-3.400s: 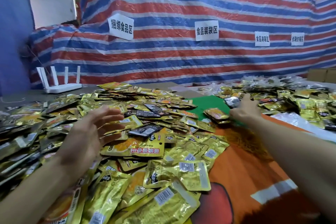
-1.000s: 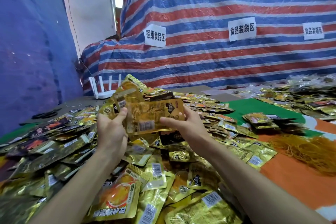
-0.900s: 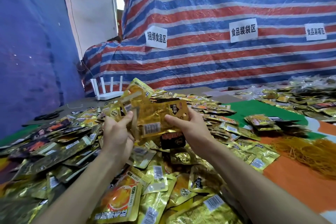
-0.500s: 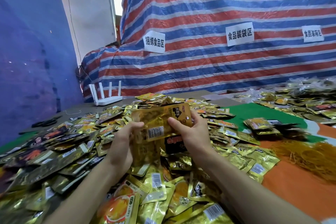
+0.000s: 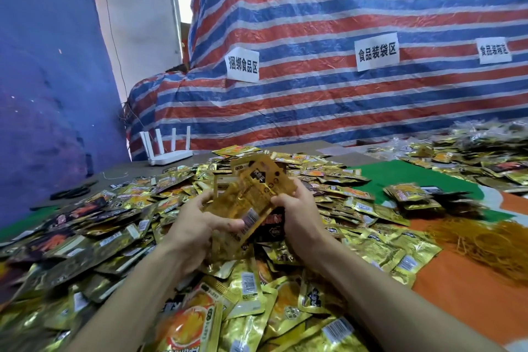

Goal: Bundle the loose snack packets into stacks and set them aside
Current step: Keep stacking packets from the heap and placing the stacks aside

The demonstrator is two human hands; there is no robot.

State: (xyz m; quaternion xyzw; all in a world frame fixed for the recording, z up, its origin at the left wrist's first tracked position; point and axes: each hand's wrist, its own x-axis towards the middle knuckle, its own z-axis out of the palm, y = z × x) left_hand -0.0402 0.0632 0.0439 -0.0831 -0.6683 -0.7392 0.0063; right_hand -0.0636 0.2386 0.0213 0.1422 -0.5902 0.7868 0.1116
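Striped tarpaulin (image 5: 328, 111) behind table heaped with loose gold snack packets (image 5: 251, 288), left hand (image 5: 194, 233) and right hand (image 5: 300, 216) both gripping small packet stack (image 5: 251, 191) above heap, rubber bands (image 5: 491, 243) at right.

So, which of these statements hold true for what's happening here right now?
1. The left hand and the right hand both grip one handful of gold packets above the loose pile. True.
2. The white router stands far to the right. False: it stands at the far left, near the blue wall.
3. A heap of rubber bands lies on the orange cloth to the right. True.
4. The tarp in the background is plain green. False: it is striped red, blue and white.
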